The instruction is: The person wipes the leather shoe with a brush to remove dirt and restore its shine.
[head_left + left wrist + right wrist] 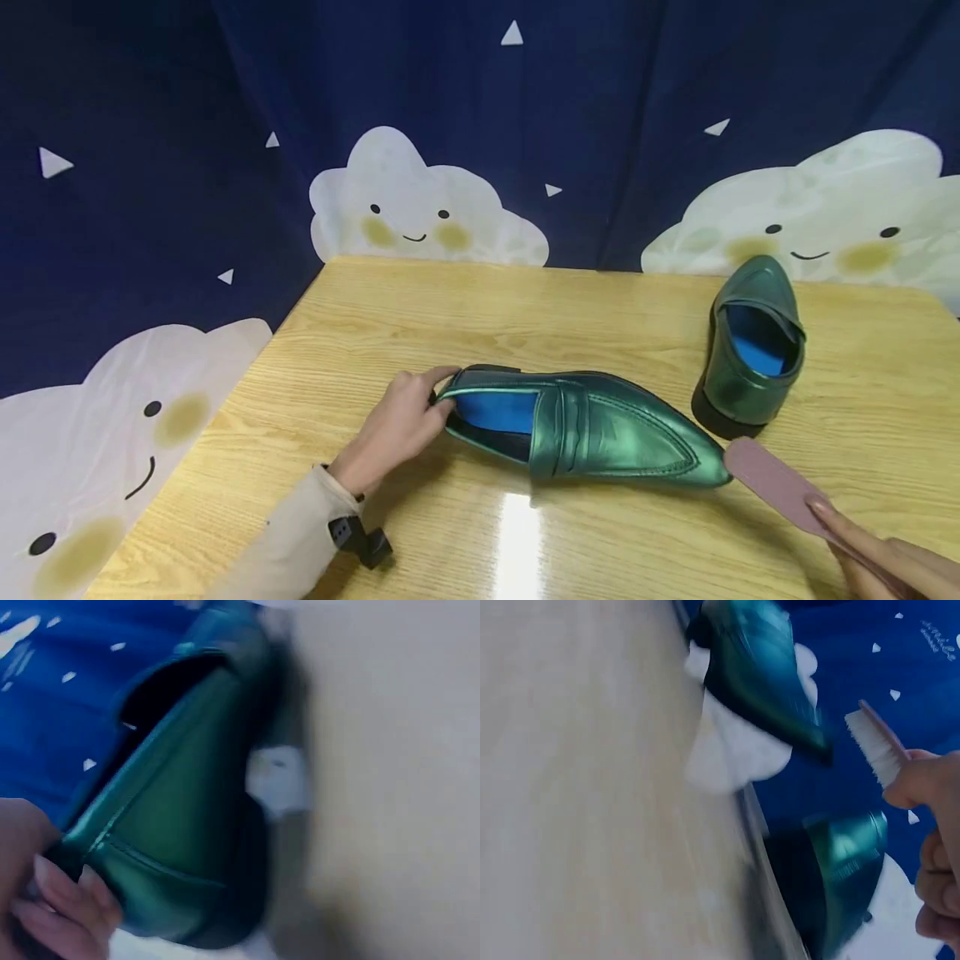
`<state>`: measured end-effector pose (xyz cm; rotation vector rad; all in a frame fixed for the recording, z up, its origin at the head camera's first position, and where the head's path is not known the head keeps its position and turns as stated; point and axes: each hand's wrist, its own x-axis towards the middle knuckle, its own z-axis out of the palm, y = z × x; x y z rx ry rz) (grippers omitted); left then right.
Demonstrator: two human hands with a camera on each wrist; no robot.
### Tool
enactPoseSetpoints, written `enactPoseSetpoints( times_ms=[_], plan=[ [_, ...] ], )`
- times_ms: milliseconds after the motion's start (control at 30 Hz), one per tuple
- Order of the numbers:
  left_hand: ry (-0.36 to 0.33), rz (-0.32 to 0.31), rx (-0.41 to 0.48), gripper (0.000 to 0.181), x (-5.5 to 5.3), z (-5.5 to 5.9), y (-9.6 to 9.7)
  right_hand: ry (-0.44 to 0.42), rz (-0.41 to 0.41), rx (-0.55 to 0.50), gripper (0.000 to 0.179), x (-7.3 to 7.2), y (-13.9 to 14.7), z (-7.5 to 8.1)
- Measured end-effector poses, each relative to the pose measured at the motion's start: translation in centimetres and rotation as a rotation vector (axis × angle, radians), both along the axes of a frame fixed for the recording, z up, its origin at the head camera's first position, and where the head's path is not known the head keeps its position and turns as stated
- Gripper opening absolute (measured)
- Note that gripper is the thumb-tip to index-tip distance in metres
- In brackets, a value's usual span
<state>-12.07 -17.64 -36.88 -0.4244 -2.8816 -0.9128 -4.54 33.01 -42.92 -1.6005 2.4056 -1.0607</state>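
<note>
A shiny green pointed loafer (637,437) with a blue insole hangs tilted over the table, its toe to the right. My left hand (401,421) grips it by the heel. In the left wrist view, the fingers (67,907) curl over the loafer's (180,817) back rim. My right hand (885,550) holds a pink-backed brush (780,487) whose tip overlaps the loafer's toe in the head view. White bristles of the brush (874,746) show in the right wrist view, facing the held loafer (757,675).
A matching green loafer (750,367) stands on the wooden table (360,317) at the right, toe away from me, just behind the brush. A dark blue curtain (600,100) with smiling clouds hangs behind the table. A black strap device (360,542) sits on my left wrist.
</note>
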Motion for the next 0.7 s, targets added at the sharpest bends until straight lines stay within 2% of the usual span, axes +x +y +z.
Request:
enactPoseSetpoints(
  times_ms=[33, 67, 133, 167, 233, 300, 367, 467, 533, 600, 700],
  plan=[
    [-0.068, -0.008, 0.039, 0.039, -1.1, 0.6, 0.2, 0.01, -0.077, 0.022, 0.094, 0.2, -0.2, 0.0],
    [-0.141, -0.013, 0.075, 0.039, -2.1, 1.1, 0.4, 0.073, -0.204, 0.082, 0.096, 0.7, -0.6, -0.1],
    [-0.265, -0.018, 0.134, 0.04, -3.8, 1.7, 0.2, 0.212, -0.452, 0.139, 0.09, 1.9, -2.0, -0.1],
    [-0.325, -0.009, 0.162, 0.041, -4.4, 2.0, -0.1, 0.279, -0.579, 0.167, 0.087, 2.5, -2.7, -0.1],
    [-0.417, 0.028, 0.226, 0.042, -5.1, 2.2, -1.6, 0.32, -0.746, 0.138, 0.082, 3.5, -4.1, 0.2],
    [-0.48, 0.082, 0.317, 0.045, -5.3, 2.4, -3.7, 0.312, -0.78, 0.087, 0.078, 3.5, -4.7, 0.6],
    [-0.517, 0.135, 0.399, 0.047, -5.2, 2.5, -6.2, 0.333, -0.768, 0.031, 0.076, 3.1, -4.9, 1.0],
    [-0.545, 0.203, 0.526, 0.045, -4.4, 2.0, -10.3, 0.362, -0.726, -0.04, 0.069, 2.4, -5.2, 0.9],
    [-0.545, 0.249, 0.584, 0.038, -3.8, 1.8, -12.4, 0.381, -0.71, -0.04, 0.069, 2.3, -5.2, 0.7],
    [-0.535, 0.308, 0.614, 0.038, -3.4, 1.6, -14.1, 0.379, -0.719, -0.036, 0.069, 2.3, -5.3, 0.4],
    [-0.523, 0.394, 0.596, 0.042, -3.2, 1.9, -15.8, 0.351, -0.743, -0.015, 0.073, 2.6, -5.4, -0.2]
  ],
)
